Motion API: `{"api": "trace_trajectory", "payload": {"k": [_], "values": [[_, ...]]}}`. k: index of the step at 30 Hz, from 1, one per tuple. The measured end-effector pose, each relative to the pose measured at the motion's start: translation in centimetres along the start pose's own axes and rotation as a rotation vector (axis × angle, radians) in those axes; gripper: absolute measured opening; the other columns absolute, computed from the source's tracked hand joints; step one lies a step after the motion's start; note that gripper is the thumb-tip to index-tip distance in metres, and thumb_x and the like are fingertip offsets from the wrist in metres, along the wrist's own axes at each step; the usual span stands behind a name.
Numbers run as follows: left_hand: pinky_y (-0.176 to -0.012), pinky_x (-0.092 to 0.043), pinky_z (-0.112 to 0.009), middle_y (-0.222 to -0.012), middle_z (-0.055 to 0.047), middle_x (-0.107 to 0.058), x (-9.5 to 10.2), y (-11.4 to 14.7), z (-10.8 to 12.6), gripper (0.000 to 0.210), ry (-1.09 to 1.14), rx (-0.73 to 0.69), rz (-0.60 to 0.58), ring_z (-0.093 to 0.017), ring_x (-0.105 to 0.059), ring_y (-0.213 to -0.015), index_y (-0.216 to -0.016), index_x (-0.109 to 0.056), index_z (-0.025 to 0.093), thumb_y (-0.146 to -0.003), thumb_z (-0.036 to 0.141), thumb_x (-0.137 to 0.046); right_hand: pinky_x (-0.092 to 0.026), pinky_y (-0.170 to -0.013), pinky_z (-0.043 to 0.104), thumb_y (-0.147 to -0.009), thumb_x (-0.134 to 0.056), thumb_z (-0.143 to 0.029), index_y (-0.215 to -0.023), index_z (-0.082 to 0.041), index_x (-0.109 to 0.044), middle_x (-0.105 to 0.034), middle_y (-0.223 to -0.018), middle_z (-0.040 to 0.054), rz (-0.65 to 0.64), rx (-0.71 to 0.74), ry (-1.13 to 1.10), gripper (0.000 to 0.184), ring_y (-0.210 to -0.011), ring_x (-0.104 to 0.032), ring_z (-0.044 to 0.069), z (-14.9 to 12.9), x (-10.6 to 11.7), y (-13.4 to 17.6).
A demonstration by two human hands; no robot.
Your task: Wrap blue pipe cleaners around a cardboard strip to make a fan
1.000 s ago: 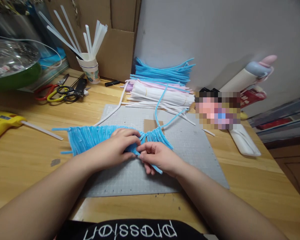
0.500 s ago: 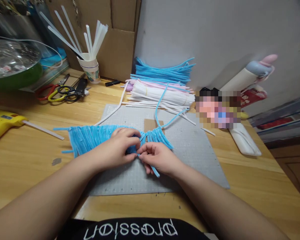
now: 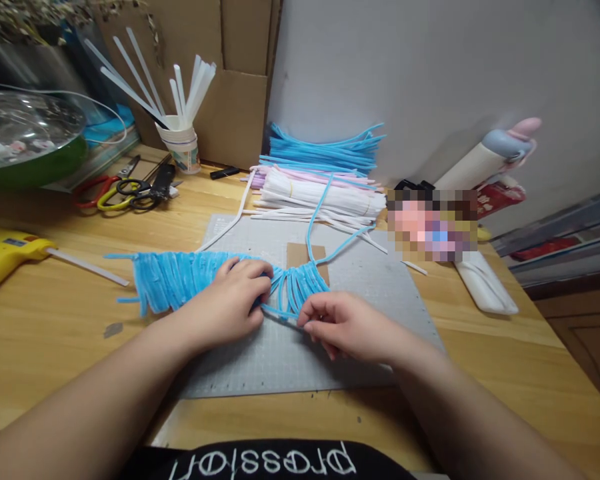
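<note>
A band of blue pipe cleaners [image 3: 173, 280], wound side by side, lies across the grey cutting mat [image 3: 360, 360]. Curled over its middle, my left hand [image 3: 240, 293] grips the band with thumb at the lower edge and fingers on top. My right hand [image 3: 343, 323] pinches a blue pipe cleaner that runs along the band's lower edge; its tip is hidden by the fingers. Between the hands the windings fan out with gaps. From the upper right of the band, two long blue pipe-cleaner ends [image 3: 311, 227] stick up and away. Two short ends jut out at left.
Bundles of blue [image 3: 325, 148] and white pipe cleaners [image 3: 320, 195] lie behind the mat. At left are a yellow glue gun [image 3: 15, 253], scissors [image 3: 130, 193] and a paper cup [image 3: 180, 147] of glue sticks. A cardboard piece [image 3: 300, 253] and white packet [image 3: 487, 283] lie rightward.
My right hand has moved right, away from my left hand, along the lower pipe cleaner. More of the fanned windings shows between the hands. My left hand has shifted slightly left.
</note>
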State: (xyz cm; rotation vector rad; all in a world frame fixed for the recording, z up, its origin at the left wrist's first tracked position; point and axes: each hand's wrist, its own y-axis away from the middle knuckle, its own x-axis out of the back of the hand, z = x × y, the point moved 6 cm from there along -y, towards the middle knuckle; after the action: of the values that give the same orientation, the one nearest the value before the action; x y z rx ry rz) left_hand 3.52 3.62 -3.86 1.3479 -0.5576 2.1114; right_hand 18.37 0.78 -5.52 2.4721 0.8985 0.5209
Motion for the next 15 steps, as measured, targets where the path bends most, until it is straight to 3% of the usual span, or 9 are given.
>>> {"api": "trace_trajectory", "payload": {"k": [3, 5, 7, 10, 13, 15], "values": [[-0.107, -0.015, -0.057, -0.115, -0.007, -0.056, 0.6, 0.1, 1.2, 0.023, -0.006, 0.03, 0.073, -0.027, -0.047, -0.116, -0.09, -0.055, 0.019, -0.069, 0.01, -0.05, -0.034, -0.036, 0.017, -0.08, -0.046, -0.009, -0.085, -0.02, -0.052, -0.055, -0.061, -0.005, 0.074, 0.039, 0.051, 0.013, -0.038, -0.046, 0.005, -0.4, 0.2, 0.6], [-0.109, -0.011, -0.056, -0.118, -0.008, -0.056, 0.8, 0.2, 2.5, 0.033, 0.068, -0.027, 0.121, -0.026, -0.046, -0.118, -0.107, -0.051, 0.02, -0.074, 0.015, -0.054, -0.036, -0.038, 0.018, -0.081, -0.048, -0.011, -0.085, -0.021, -0.048, -0.055, -0.061, -0.0057, 0.129, 0.113, 0.067, 0.011, -0.039, -0.047, 0.006, -0.9, 0.1, 0.7], [-0.107, -0.024, -0.05, -0.114, -0.006, -0.06, 0.4, 0.2, 3.5, 0.039, 0.213, -0.073, 0.097, -0.022, -0.052, -0.11, -0.119, -0.045, 0.022, -0.081, 0.02, -0.054, -0.037, -0.04, 0.018, -0.082, -0.051, -0.016, -0.084, -0.021, -0.045, -0.054, -0.061, -0.0061, 0.158, 0.174, 0.01, 0.008, -0.041, -0.048, 0.006, -1.1, -0.2, 0.7], [-0.082, -0.046, -0.035, -0.095, -0.003, -0.065, -0.5, 0.0, 3.2, 0.033, 0.472, 0.004, 0.048, -0.018, -0.06, -0.087, -0.122, -0.045, 0.022, -0.088, 0.022, -0.047, -0.034, -0.037, 0.018, -0.086, -0.051, -0.033, -0.086, -0.022, -0.044, -0.055, -0.064, -0.0046, 0.18, 0.225, -0.228, 0.013, -0.042, -0.048, 0.007, -1.1, -0.3, 0.5], [-0.069, -0.046, -0.028, -0.081, 0.0, -0.063, -0.2, 0.0, 2.1, 0.021, 0.661, 0.092, 0.122, -0.014, -0.059, -0.073, -0.108, -0.055, 0.02, -0.091, 0.023, -0.043, -0.037, -0.042, 0.02, -0.089, -0.045, -0.037, -0.091, -0.022, -0.045, -0.057, -0.075, -0.0011, 0.42, 0.363, -0.338, 0.016, -0.051, -0.052, 0.009, -1.0, 0.8, 0.5], [-0.064, -0.045, -0.026, -0.072, 0.002, -0.059, 0.4, 0.0, 1.5, 0.02, 0.718, 0.12, 0.17, -0.012, -0.056, -0.064, -0.103, -0.057, 0.02, -0.092, 0.023, -0.041, -0.044, -0.057, 0.024, -0.088, -0.047, -0.025, -0.093, -0.022, -0.048, -0.058, -0.083, 0.0008, 0.553, 0.465, -0.196, 0.006, -0.067, -0.056, 0.011, -1.1, 0.9, 0.6]]}}
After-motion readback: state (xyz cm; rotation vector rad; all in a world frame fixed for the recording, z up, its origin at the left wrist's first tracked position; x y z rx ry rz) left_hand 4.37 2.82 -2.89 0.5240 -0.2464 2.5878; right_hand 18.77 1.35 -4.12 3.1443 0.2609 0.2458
